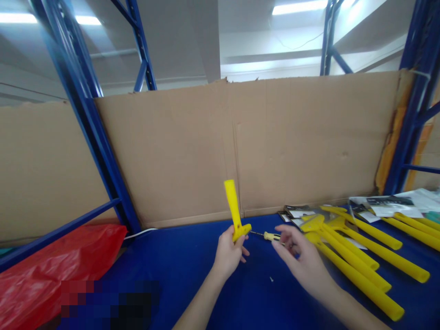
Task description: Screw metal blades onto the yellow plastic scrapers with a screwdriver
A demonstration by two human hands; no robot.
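My left hand is closed round the head end of a yellow plastic tool, whose handle points up. To its right is a screwdriver with a pale yellow handle, its thin shaft pointing left at the tool's head. My right hand is at the screwdriver's handle end, with thumb and fingers curled around it. A small screw lies on the blue surface below and between my hands.
Several yellow long-handled tools lie at the right, near printed plastic packets. A red plastic bag sits at the left. Cardboard stands behind, between blue metal posts.
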